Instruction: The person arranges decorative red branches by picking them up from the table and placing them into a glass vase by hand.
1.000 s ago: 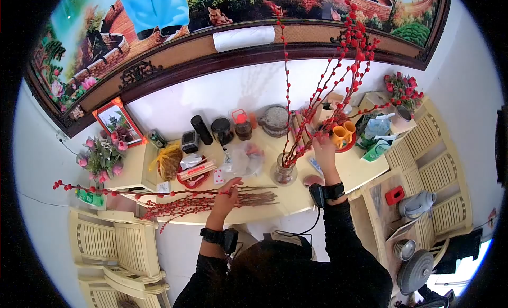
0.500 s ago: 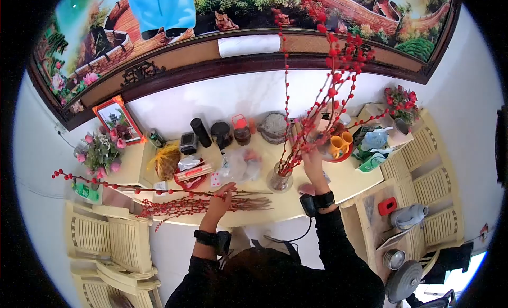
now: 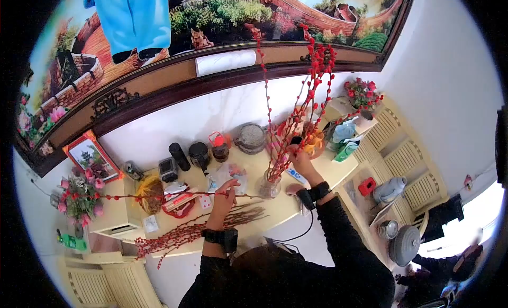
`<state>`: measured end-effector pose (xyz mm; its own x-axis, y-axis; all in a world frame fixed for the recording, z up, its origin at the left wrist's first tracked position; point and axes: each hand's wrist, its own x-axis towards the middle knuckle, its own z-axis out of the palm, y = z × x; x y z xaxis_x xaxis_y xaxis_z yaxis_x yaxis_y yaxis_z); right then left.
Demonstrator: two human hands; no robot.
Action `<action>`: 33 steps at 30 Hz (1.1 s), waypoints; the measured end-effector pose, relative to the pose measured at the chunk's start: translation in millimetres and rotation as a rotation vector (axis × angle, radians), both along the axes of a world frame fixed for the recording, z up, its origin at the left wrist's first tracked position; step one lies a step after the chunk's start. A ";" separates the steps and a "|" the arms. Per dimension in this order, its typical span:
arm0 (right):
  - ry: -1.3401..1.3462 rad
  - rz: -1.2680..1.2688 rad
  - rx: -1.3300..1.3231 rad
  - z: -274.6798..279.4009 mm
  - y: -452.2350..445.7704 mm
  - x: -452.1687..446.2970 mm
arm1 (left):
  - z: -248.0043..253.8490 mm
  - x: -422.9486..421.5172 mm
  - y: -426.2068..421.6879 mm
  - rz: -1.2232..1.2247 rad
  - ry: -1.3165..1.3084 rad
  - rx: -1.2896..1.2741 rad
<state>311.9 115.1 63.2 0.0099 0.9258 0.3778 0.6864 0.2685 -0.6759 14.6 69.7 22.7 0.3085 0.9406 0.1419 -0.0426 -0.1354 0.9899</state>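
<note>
My left hand (image 3: 225, 195) is closed around a single red berry branch (image 3: 159, 196), held nearly level with its berried end to the left. Below it lies a bundle of berry branches (image 3: 196, 228) along the table's front edge, bare stems to the right. My right hand (image 3: 301, 161) has its fingers curled at the berry branches (image 3: 316, 69) standing in a clear glass vase (image 3: 269, 188); its exact grip on the stems is partly hidden. A white-and-blue remote (image 3: 297, 175) lies beside the vase.
On the cream table (image 3: 286, 206) stand a black cylinder (image 3: 180, 156), a red-topped jar (image 3: 219, 148), a grey stone-like pot (image 3: 250, 138) and orange cups (image 3: 314, 143). A red tray (image 3: 179, 210) and yellow bag (image 3: 148, 194) are at left. A person (image 3: 450, 268) appears at lower right.
My left hand has raised the single branch farther above the bundle. My right hand stays by the vase's branches. The whole view has shifted and tilted, and a person has come into view.
</note>
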 end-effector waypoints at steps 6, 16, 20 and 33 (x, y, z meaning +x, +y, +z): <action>-0.008 -0.109 -0.128 -1.0 3.0 4.5 | -24.7 -42.6 16.1 0.039 -0.110 0.011; -0.150 -0.324 0.038 33.6 5.2 -18.1 | -67.7 -106.9 33.4 0.185 -0.143 -0.023; -0.270 -0.500 0.068 25.3 3.2 -23.6 | -67.8 -119.3 26.5 0.244 -0.129 -0.037; -0.293 -0.607 -0.020 -4.6 -13.0 -16.0 | -92.9 -125.3 13.8 0.369 -0.182 -0.036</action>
<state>296.0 102.1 58.6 0.4305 0.7953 0.4268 0.8672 -0.2334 -0.4399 -110.7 83.5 -70.2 -0.0774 0.9887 0.1284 -0.1729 -0.1401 0.9749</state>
